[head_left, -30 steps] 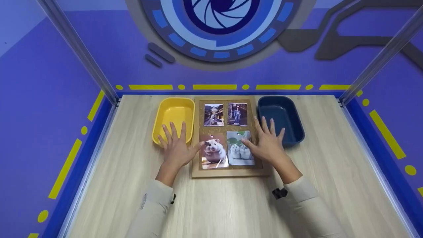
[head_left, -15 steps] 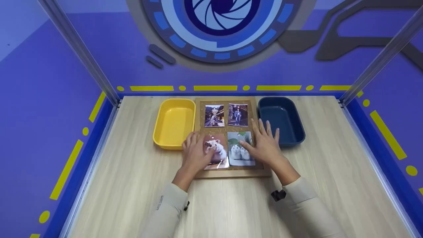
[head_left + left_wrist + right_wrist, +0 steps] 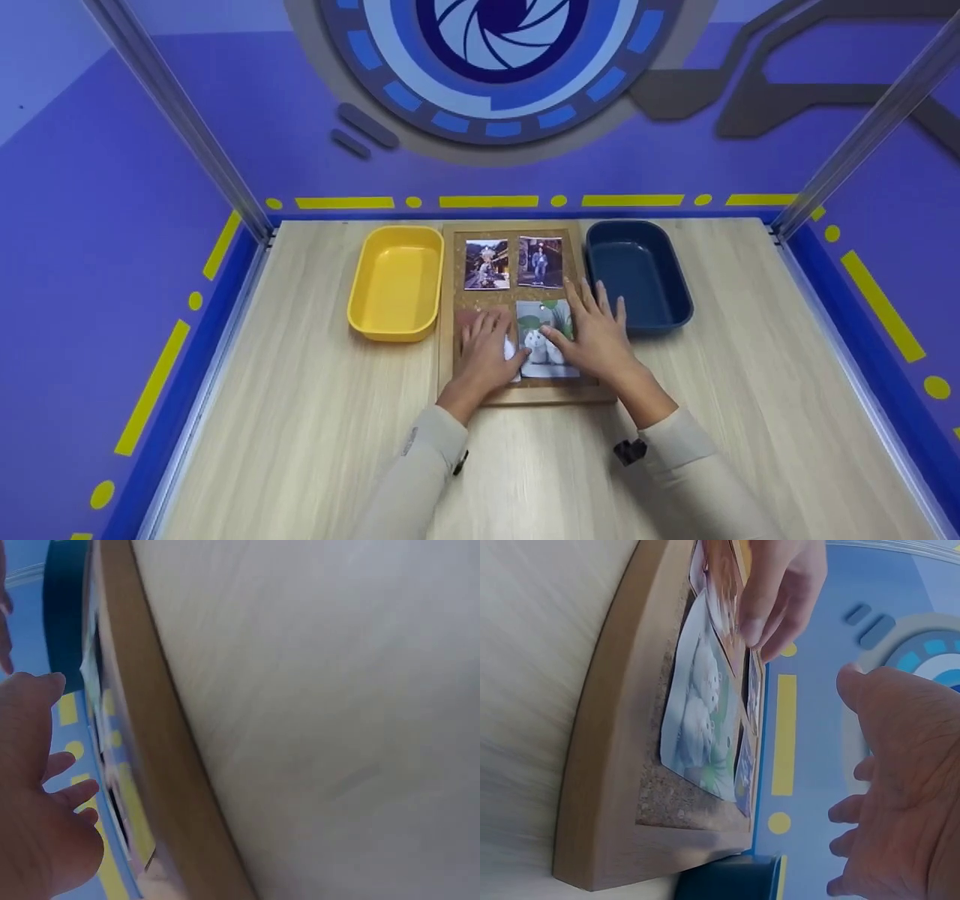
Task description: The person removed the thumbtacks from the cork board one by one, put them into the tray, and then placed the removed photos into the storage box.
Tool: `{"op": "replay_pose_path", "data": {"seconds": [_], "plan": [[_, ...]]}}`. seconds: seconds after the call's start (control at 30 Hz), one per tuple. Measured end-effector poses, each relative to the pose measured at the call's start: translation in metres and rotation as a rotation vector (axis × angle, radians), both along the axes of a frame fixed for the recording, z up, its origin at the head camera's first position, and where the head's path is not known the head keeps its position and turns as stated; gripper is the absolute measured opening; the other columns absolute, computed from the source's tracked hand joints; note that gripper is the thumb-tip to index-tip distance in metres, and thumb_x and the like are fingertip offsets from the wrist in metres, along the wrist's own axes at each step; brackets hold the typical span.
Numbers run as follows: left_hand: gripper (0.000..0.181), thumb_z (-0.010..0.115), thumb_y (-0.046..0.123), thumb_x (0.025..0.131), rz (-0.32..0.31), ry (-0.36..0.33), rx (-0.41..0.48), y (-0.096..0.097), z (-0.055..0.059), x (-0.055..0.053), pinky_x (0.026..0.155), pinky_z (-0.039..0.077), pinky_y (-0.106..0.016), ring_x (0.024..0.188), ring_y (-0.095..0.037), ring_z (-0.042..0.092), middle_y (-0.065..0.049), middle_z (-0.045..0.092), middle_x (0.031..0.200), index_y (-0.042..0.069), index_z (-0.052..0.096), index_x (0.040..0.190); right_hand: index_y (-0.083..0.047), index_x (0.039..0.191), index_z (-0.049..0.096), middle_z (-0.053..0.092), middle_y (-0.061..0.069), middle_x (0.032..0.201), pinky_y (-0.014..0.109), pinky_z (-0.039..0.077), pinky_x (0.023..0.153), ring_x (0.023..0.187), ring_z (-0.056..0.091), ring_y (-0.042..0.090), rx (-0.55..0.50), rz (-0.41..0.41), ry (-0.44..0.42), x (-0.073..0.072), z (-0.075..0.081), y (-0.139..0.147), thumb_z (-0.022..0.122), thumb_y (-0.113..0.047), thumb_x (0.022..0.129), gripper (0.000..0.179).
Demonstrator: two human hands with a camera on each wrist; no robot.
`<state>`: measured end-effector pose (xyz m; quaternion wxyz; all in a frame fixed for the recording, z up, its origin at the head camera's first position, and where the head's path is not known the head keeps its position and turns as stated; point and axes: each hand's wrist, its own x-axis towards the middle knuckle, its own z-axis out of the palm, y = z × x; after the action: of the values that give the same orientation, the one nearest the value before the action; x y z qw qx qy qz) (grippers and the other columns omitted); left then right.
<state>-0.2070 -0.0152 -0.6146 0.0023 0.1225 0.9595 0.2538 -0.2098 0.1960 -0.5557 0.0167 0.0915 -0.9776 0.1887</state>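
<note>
A wood-framed cork board [image 3: 448,315] lies on the table with photos pinned to it. My left hand [image 3: 486,352] is over the lower-left photo of a hamster [image 3: 510,349] and hides most of it. In the right wrist view the left hand's fingers [image 3: 780,600] hang loosely bent close above that photo; contact cannot be told. My right hand [image 3: 602,341] hovers with spread fingers over the board's right edge, thumb above the lower-right photo of two white hamsters [image 3: 555,367]. The right wrist view shows this hand [image 3: 907,780] raised off the board, holding nothing.
Left of the board stands a yellow tray [image 3: 394,332], and on its right a dark blue tray [image 3: 682,300]. Two photos of people, upper left [image 3: 487,264] and upper right [image 3: 540,262], are on the board. Purple-blue walls [image 3: 480,176] enclose the table.
My left hand has moved right, from above the yellow tray to over the hamster photo, its fingers drawing closer together. The right hand has shifted slightly down and left.
</note>
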Motion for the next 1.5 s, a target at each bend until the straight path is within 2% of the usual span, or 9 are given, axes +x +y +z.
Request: {"op": "replay_pose_path", "data": {"seconds": [0.23, 0.4, 0.5, 0.67, 0.83, 0.97, 1.23, 1.5], "plan": [[0.085, 0.064, 0.062, 0.086, 0.015, -0.039, -0.033, 0.009, -0.015, -0.011, 0.122, 0.015, -0.06, 0.153, -0.034, 0.021, -0.012, 0.028, 0.163, 0.023, 0.034, 0.155, -0.02, 0.16, 0.017, 0.016, 0.015, 0.167, 0.071, 0.003, 0.119, 0.155, 0.008, 0.043, -0.011, 0.013, -0.015, 0.001, -0.002, -0.002, 0.055, -0.065, 0.091, 0.091], [0.083, 0.061, 0.067, 0.084, 0.016, -0.029, -0.047, 0.011, -0.022, -0.015, 0.12, 0.016, -0.06, 0.153, -0.034, 0.019, -0.011, 0.028, 0.162, 0.024, 0.04, 0.152, -0.023, 0.16, 0.017, 0.019, 0.018, 0.166, 0.071, 0.003, 0.119, 0.155, 0.007, 0.043, -0.045, 0.021, -0.017, 0.001, -0.004, -0.004, 0.057, -0.061, 0.092, 0.088], [0.08, 0.061, 0.067, 0.084, 0.016, -0.031, -0.045, 0.011, -0.023, -0.017, 0.119, 0.016, -0.061, 0.153, -0.033, 0.019, -0.01, 0.03, 0.162, 0.025, 0.043, 0.15, -0.019, 0.159, 0.023, 0.023, 0.022, 0.164, 0.069, 0.009, 0.12, 0.154, 0.009, 0.044, -0.069, 0.034, -0.004, 0.0, -0.007, -0.006, 0.059, -0.058, 0.093, 0.085], [0.08, 0.061, 0.068, 0.085, 0.013, -0.044, -0.055, 0.01, -0.026, -0.018, 0.12, 0.015, -0.063, 0.154, -0.033, 0.018, -0.009, 0.027, 0.164, 0.027, 0.042, 0.151, -0.008, 0.151, 0.041, 0.032, 0.027, 0.158, 0.066, 0.022, 0.119, 0.151, 0.021, 0.047, -0.131, 0.061, 0.055, -0.002, -0.015, -0.009, 0.064, -0.048, 0.093, 0.075], [0.079, 0.062, 0.067, 0.085, 0.007, 0.001, -0.063, 0.01, -0.025, -0.016, 0.118, 0.019, -0.064, 0.152, -0.036, 0.022, -0.012, 0.029, 0.162, 0.024, 0.045, 0.149, -0.004, 0.142, 0.053, 0.05, 0.027, 0.145, 0.059, 0.036, 0.114, 0.139, 0.042, 0.046, -0.206, 0.044, 0.078, -0.01, -0.026, -0.012, 0.068, -0.035, 0.093, 0.06], [0.078, 0.063, 0.065, 0.085, 0.001, 0.001, -0.051, 0.009, -0.021, -0.014, 0.118, 0.019, -0.064, 0.152, -0.037, 0.023, -0.012, 0.031, 0.162, 0.023, 0.046, 0.148, -0.002, 0.137, 0.056, 0.058, 0.024, 0.133, 0.055, 0.042, 0.109, 0.129, 0.05, 0.042, -0.218, 0.0, 0.053, -0.018, -0.037, -0.012, 0.068, -0.029, 0.093, 0.053], [0.08, 0.064, 0.063, 0.085, -0.004, -0.022, -0.026, 0.009, -0.023, -0.015, 0.12, 0.015, -0.063, 0.153, -0.034, 0.019, -0.011, 0.028, 0.163, 0.023, 0.043, 0.151, -0.001, 0.134, 0.056, 0.055, 0.02, 0.129, 0.053, 0.045, 0.107, 0.123, 0.056, 0.039, -0.252, -0.083, -0.067, -0.03, -0.053, -0.012, 0.064, -0.023, 0.095, 0.046], [0.073, 0.062, 0.062, 0.087, -0.031, 0.013, -0.059, 0.008, -0.02, -0.015, 0.117, 0.02, -0.065, 0.151, -0.037, 0.023, -0.015, 0.032, 0.16, 0.027, 0.046, 0.149, -0.005, 0.12, 0.063, 0.054, 0.014, 0.114, 0.049, 0.049, 0.093, 0.109, 0.057, 0.033, -0.24, -0.099, -0.039, -0.041, -0.061, -0.014, 0.068, -0.017, 0.092, 0.032]]}}
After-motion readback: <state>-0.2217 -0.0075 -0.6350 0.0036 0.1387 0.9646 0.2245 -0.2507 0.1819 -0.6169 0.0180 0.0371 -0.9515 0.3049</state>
